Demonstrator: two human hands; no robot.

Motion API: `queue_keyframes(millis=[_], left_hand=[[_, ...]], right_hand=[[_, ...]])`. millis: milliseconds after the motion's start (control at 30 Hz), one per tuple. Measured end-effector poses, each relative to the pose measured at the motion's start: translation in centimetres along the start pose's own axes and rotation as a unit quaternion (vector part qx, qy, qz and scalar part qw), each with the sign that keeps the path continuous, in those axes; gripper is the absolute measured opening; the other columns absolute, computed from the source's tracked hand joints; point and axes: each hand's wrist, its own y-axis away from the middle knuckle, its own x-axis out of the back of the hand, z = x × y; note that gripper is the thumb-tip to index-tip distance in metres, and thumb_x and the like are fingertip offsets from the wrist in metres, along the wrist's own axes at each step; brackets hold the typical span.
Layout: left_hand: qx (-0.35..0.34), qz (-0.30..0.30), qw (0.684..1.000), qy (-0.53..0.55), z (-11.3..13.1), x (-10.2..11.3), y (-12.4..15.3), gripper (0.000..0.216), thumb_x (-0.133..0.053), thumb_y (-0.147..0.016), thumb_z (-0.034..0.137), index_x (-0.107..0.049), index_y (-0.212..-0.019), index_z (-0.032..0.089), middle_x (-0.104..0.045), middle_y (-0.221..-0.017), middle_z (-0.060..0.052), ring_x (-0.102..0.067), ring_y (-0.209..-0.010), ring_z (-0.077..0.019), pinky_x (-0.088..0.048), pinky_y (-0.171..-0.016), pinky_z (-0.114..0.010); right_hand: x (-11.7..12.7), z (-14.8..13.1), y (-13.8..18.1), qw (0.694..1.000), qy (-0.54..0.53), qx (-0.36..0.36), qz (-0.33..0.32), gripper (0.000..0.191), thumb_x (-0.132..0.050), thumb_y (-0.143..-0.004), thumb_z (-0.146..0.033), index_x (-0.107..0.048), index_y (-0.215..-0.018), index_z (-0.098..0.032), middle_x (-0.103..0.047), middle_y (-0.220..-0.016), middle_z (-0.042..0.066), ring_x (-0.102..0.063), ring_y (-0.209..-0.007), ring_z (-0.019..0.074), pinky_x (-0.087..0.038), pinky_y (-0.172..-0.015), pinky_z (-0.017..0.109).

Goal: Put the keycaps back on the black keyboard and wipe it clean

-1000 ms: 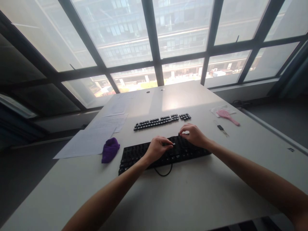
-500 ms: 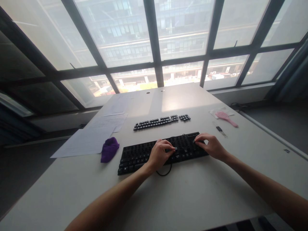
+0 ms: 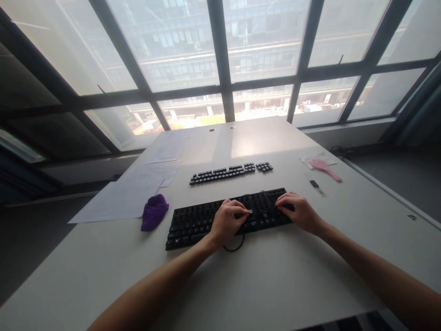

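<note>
A black keyboard (image 3: 193,220) lies in front of me, many of its keycaps off in the upper rows and the right part. Over its middle, my left hand (image 3: 228,219) is closed in a pinch, with a small dark keycap (image 3: 251,212) at its fingertips. My right hand (image 3: 299,210) pinches at the number pad end, fingertips low over the board; what they hold is too small to make out. Loose keycaps (image 3: 223,173) stand in rows behind the keyboard, grouped like its layout. A black cable (image 3: 235,249) loops out at the front edge.
A crumpled purple cloth (image 3: 155,212) lies left of the keyboard, beside several paper sheets (image 3: 117,200). To the right are a small black-handled tool (image 3: 314,185), a pink hairbrush (image 3: 324,168) and a clear plastic bag (image 3: 308,159). The white table (image 3: 262,280) reaches towards the windows.
My right hand's fingertips have shifted slightly left and down over the number pad. The left hand keeps its pinch at the same part of the keyboard. The view has tilted a little.
</note>
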Motion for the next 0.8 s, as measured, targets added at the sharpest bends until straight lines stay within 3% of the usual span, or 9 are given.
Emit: queue_keyframes(millis=[267, 800], left_hand=[[0.015, 0.004, 1.000, 0.022, -0.25, -0.23, -0.09, 0.005, -0.077, -0.084, 0.023, -0.080, -0.082, 0.026, -0.075, -0.089, -0.003, -0.067, -0.086, -0.0197, -0.047, -0.095, -0.041], [-0.011, -0.025, 0.999, -0.016, -0.06, 0.04, 0.01, 0.008, -0.073, -0.087, 0.024, -0.081, -0.087, 0.025, -0.075, -0.091, -0.003, -0.061, -0.088, -0.0198, -0.050, -0.081, -0.034]], right_hand=[[-0.09, 0.23, 0.13, 1.000, -0.006, -0.011, -0.002, 0.007, -0.067, -0.089, -0.020, -0.071, -0.085, -0.023, -0.073, -0.093, 0.005, -0.067, -0.091, 0.0244, -0.053, -0.086, 0.042], [-0.17, 0.19, 0.20, 1.000, -0.011, -0.013, -0.004, 0.007, -0.065, -0.090, -0.020, -0.069, -0.084, -0.023, -0.072, -0.093, 0.005, -0.066, -0.091, 0.0240, -0.053, -0.085, 0.042]])
